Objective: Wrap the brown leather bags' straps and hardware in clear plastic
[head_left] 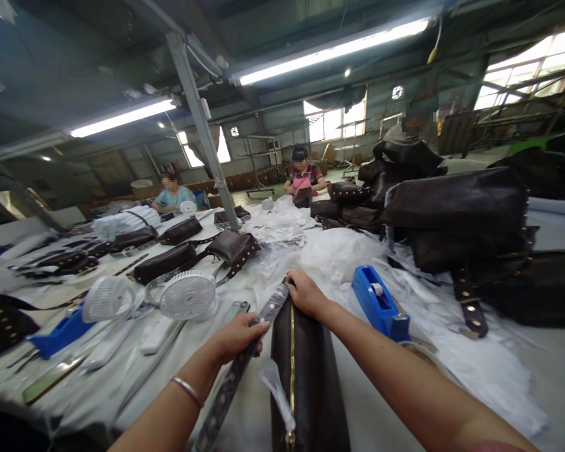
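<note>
A dark brown leather bag [313,383] with a gold zipper lies lengthwise on the table before me. Clear plastic wraps its zipper pull [279,392] at the near end. A studded leather strap [226,392], covered in clear plastic film, runs diagonally along the bag's left side up to its far end. My left hand [242,336] is closed around the strap at mid-length. At the far end of the bag, my right hand [305,292] has its fingers closed on the strap's upper end, where it meets the bag.
A blue tape dispenser [381,304] stands to the right, near crumpled white wrapping [343,254]. White fans [188,295] and another blue dispenser [63,333] are left. Brown bags [456,201] pile up at right. Co-workers [306,176] sit across the table; a metal post [204,132] rises ahead.
</note>
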`<state>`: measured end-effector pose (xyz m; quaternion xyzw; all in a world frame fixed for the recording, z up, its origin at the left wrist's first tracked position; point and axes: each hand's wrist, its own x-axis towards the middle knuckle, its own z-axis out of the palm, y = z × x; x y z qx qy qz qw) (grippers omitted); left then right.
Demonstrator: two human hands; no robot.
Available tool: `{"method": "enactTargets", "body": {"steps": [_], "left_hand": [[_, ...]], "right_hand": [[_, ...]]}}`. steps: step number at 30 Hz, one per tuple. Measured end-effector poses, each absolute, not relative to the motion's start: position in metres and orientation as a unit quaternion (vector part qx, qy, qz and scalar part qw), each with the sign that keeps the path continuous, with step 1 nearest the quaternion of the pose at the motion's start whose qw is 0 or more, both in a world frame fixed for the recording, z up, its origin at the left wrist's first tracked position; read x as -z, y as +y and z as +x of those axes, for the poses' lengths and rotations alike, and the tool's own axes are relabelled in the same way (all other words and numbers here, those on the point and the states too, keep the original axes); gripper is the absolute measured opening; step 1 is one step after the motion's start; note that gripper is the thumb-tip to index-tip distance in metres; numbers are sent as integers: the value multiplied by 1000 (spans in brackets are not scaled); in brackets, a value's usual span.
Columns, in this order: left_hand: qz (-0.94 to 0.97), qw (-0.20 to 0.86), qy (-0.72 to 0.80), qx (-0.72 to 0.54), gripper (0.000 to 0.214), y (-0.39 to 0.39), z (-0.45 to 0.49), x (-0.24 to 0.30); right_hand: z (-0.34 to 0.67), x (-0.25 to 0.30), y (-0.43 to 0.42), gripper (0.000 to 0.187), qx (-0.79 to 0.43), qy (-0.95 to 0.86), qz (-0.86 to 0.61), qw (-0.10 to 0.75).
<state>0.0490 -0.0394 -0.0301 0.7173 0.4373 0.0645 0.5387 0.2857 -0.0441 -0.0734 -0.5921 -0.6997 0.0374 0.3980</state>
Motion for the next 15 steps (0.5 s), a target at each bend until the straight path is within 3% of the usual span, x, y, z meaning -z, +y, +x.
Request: {"method": "enactTargets", "body": {"steps": [4,6,11,15], "left_hand": [[665,602,431,-94,51,-40,51,20],[647,627,420,-104,54,-38,57,9],[614,669,405,-103,55,-48,76,-8],[584,678,433,-109,51,-68,83,-7]], "right_hand": [[289,60,-55,63,-25,-769,-537,346],[288,52,-55,68,-18,-787,-529,317],[279,41,-42,30,6,-806,-523,277],[289,43,-32,18,20,-811,-524,259]]}}
